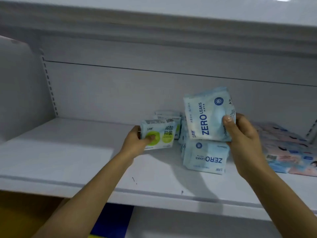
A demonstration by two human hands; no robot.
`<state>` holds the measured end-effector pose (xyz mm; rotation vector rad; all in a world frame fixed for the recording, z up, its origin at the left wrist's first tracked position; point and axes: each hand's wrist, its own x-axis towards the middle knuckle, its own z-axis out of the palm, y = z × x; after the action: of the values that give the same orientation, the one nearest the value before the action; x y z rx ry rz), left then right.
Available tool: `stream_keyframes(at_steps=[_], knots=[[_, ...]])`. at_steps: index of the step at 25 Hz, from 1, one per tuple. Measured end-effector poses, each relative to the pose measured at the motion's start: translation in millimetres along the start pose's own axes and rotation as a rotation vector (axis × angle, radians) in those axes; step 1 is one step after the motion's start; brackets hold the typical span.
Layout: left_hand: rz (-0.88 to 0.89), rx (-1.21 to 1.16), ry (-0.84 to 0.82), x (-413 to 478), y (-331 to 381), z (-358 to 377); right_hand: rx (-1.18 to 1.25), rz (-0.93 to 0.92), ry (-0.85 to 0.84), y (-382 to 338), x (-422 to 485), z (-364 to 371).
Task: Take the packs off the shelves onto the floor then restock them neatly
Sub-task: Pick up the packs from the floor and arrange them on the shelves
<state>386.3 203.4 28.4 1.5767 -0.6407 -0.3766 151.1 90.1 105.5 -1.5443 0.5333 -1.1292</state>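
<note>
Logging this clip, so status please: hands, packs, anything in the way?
Left hand grips green-dot pack on the shelf. Right hand holds ZERO LEAKS pack over second ZERO LEAKS pack. Nothing blocking; flat pink-and-blue packs lie at right.

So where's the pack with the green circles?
In the head view, the left hand grips the green-circle pack mid-way along the white shelf, just left of the lower ZERO LEAKS pack.

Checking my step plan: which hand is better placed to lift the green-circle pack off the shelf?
Left. The left hand grips the green-circle pack at its left edge; the right hand is farther right and holds a ZERO LEAKS pack.
</note>
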Motion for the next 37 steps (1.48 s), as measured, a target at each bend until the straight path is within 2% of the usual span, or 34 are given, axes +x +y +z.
stream_keyframes(at_steps=[2,4,6,8,12,15,16,17,19,21,22,24,29,33,35,37], knots=[[-0.023,0.026,-0.098,33.9,-13.5,7.8,-0.049,-0.064,0.008,6.5,16.6,11.8],[-0.01,0.148,-0.156,59.8,-25.7,16.5,-0.065,-0.105,-0.015,13.1,29.5,24.8],[0.052,0.253,-0.146,76.9,-32.9,21.6,-0.109,-0.155,-0.037,18.8,42.2,39.9],[0.101,0.259,-0.075,89.9,-39.8,22.8,-0.212,-0.215,-0.075,25.2,57.2,55.4],[-0.006,0.066,-0.027,100.1,-40.9,20.9,-0.533,-0.191,-0.307,42.8,79.1,79.2],[-0.179,-0.37,0.047,104.0,-27.9,14.7,-1.097,-0.204,-0.46,67.8,81.3,88.1],[-0.151,-0.411,0.064,103.2,-27.5,14.3,-1.251,-0.272,-0.451,75.2,79.9,90.9],[-0.072,-0.383,0.046,99.8,-28.1,15.0,-1.306,-0.368,-0.398,81.0,78.2,93.3],[0.149,-0.195,-0.1,89.7,-34.9,19.6,-1.219,-0.566,-0.196,82.8,75.6,91.9],[0.227,-0.107,-0.267,83.4,-42.7,27.0,-1.107,-0.743,0.037,83.6,74.3,77.9],[0.244,-0.058,-0.284,85.0,-48.0,30.1,-1.07,-0.792,0.119,85.4,72.3,68.1],[0.279,0.029,-0.214,87.7,-48.7,31.2,-1.018,-0.822,0.229,92.9,64.8,51.4],[0.385,0.207,-0.001,86.0,-47.0,35.0,-0.998,-0.83,0.256,121.4,50.1,37.6],[0.42,0.321,0.126,78.1,-42.7,40.8,-1.02,-0.929,0.26,124.4,45.3,37.5],[0.539,0.403,0.191,75.4,-39.8,39.1,-1.058,-0.922,0.265,126.1,42.8,38.3],[0.761,0.628,0.198,74.8,-39.0,37.0,-1.101,-0.886,0.274,126.3,42.7,39.6]])
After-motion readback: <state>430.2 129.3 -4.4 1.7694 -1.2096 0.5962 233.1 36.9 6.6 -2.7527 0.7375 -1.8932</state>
